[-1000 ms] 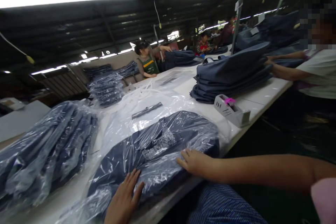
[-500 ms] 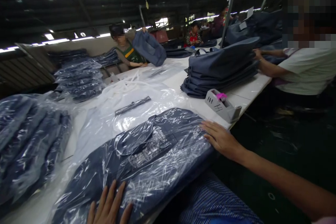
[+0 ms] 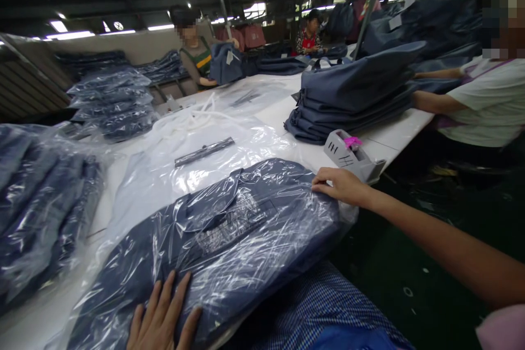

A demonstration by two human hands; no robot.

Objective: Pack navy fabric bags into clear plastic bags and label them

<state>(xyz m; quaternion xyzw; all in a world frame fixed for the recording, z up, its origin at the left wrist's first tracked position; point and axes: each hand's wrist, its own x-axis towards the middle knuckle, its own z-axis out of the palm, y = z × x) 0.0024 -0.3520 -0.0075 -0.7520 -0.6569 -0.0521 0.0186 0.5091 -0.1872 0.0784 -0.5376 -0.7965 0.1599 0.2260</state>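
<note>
A folded dark blue garment in a clear plastic bag (image 3: 229,229) lies on the white table (image 3: 394,136) in front of me. My left hand (image 3: 162,317) rests flat on its near end, fingers stretched out. My right hand (image 3: 340,185) is at the bag's far right corner, fingers curled and pinching the plastic edge there. A grey tape dispenser (image 3: 353,156) with a pink roll stands just beyond my right hand.
Empty clear bags with a dark bar (image 3: 204,151) on them lie behind the garment. Bagged garments (image 3: 36,202) are piled at left, more at far left (image 3: 110,101). A stack of unbagged blue garments (image 3: 356,93) sits at right, with a person (image 3: 476,101) touching it. Other workers stand farther back.
My right hand slid from the garment's near middle to its far right corner and curled onto the bag's edge. My left hand shifted down toward the near end.
</note>
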